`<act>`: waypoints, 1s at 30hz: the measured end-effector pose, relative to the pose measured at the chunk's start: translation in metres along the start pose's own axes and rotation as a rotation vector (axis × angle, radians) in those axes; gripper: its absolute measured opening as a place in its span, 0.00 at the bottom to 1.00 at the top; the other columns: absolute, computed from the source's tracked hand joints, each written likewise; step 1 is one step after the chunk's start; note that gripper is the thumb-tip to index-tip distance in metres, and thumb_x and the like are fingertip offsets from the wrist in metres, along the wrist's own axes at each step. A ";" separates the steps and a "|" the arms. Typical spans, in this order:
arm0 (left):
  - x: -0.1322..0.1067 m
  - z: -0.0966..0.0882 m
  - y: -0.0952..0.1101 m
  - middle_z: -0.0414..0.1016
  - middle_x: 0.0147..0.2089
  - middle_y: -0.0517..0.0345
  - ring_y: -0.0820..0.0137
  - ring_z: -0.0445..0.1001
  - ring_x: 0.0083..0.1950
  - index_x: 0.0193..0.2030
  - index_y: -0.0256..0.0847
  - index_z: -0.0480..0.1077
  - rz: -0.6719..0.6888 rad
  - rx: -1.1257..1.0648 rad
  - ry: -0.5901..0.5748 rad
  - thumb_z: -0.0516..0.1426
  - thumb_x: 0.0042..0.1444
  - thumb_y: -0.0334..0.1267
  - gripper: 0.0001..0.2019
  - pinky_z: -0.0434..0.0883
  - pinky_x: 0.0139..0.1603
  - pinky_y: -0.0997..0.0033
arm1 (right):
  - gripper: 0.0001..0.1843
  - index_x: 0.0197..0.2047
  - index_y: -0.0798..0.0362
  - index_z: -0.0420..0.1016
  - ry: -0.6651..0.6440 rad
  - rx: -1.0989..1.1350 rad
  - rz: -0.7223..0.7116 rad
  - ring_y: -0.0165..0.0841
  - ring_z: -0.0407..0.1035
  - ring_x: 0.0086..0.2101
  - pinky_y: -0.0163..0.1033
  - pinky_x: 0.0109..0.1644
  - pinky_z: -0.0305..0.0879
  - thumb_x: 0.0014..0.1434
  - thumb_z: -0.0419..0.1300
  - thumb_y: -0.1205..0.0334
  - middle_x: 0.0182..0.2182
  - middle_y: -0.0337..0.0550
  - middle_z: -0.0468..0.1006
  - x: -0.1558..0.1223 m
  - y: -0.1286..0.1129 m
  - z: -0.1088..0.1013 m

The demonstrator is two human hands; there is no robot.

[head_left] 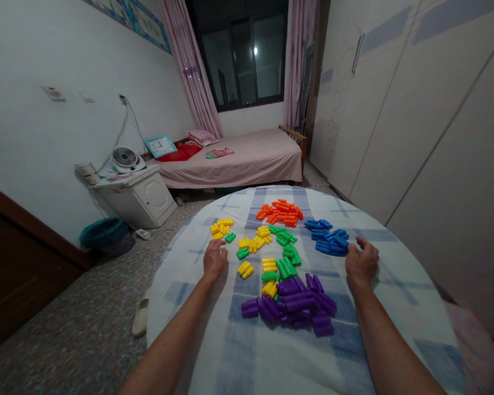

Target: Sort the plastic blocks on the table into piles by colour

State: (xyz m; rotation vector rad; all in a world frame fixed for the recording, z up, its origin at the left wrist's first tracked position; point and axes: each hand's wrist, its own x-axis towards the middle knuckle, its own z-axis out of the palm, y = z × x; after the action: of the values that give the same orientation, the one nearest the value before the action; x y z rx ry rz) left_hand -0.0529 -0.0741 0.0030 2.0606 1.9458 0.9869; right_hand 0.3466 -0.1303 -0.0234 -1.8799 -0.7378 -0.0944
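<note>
Small plastic pieces shaped like short joined tubes lie in colour groups on the table. My left hand (215,260) rests at the near edge of a yellow group (221,227), beside a single green piece (230,237). Its fingers are loosely bent and apart, with nothing visible in them. To the right, my right hand (362,262) is beside the blue pile (331,240), thumb and fingers apart and holding nothing visible. A purple heap (298,302) lies nearest me, with green pieces (287,267) and more yellow pieces (255,243) behind it. Orange pieces (280,212) sit farthest back.
The round table (214,351) has a white and blue checked cloth. Beyond it stand a pink-covered bed (247,156) and a white cabinet (148,197) with a fan (125,157). A wardrobe (395,109) lines the right; a bin (105,233) is at left.
</note>
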 end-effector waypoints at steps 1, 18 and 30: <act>0.006 0.001 0.002 0.70 0.49 0.49 0.64 0.68 0.52 0.44 0.37 0.71 0.018 0.031 -0.015 0.50 0.52 0.29 0.14 0.65 0.55 0.63 | 0.23 0.48 0.54 0.71 -0.001 -0.003 -0.009 0.42 0.63 0.46 0.46 0.52 0.57 0.51 0.49 0.57 0.44 0.50 0.71 0.000 0.000 0.000; 0.031 0.009 0.031 0.70 0.43 0.49 0.63 0.70 0.47 0.47 0.39 0.71 0.082 0.249 -0.214 0.53 0.54 0.35 0.14 0.65 0.47 0.66 | 0.22 0.48 0.54 0.71 -0.048 -0.039 -0.031 0.41 0.63 0.43 0.46 0.49 0.58 0.51 0.49 0.58 0.43 0.51 0.70 -0.001 -0.003 0.000; -0.003 0.011 0.039 0.72 0.42 0.53 0.66 0.70 0.46 0.46 0.42 0.73 0.284 0.141 -0.360 0.55 0.49 0.29 0.16 0.64 0.50 0.68 | 0.23 0.48 0.54 0.70 -0.043 -0.033 -0.023 0.40 0.64 0.42 0.44 0.48 0.58 0.50 0.48 0.61 0.44 0.50 0.69 -0.003 -0.007 -0.001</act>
State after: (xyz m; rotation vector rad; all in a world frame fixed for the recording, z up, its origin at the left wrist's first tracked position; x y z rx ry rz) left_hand -0.0138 -0.0793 0.0136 2.4383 1.6126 0.4797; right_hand 0.3405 -0.1313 -0.0182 -1.9104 -0.7914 -0.0819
